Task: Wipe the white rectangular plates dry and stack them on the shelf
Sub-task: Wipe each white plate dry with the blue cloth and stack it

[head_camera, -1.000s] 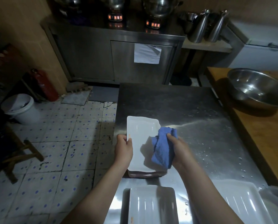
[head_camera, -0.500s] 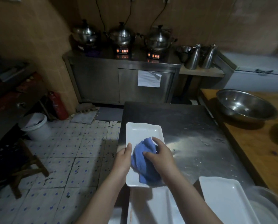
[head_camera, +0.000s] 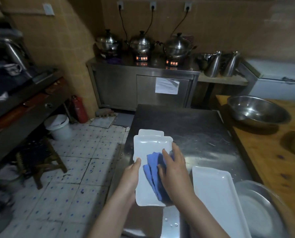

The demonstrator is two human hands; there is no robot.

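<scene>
Held plate: a white rectangular plate [head_camera: 151, 146] is over the near left part of the steel table [head_camera: 186, 127], long side running away from the person, hollow side up.
Left hand: the left hand [head_camera: 131, 176] grips the plate's left rim, thumb on top; the fingers underneath are hidden.
Right hand: the right hand [head_camera: 174, 170] lies on the blue cloth [head_camera: 153, 170] with its fingers spread and fairly straight, pressing the cloth into the plate rather than clenching it.
Blue cloth: crumpled in folds across the middle and near right of the held plate, mostly under the right palm.
Second plate: the far edge of another white plate [head_camera: 151, 132] peeks out beyond the held one; whether the two touch cannot be told.
Third plate: a further white rectangular plate [head_camera: 217, 194] lies flat on the steel table to the right of the right forearm, just beside a round steel tray [head_camera: 258, 213].
Table surface: water drops show on the steel near the bottom edge.
Right side: a large steel bowl [head_camera: 256, 109] sits on the wooden table [head_camera: 272, 152].
Background: three lidded steel pots [head_camera: 141, 42] stand on a steel cabinet [head_camera: 119, 86] against the wall.
</scene>
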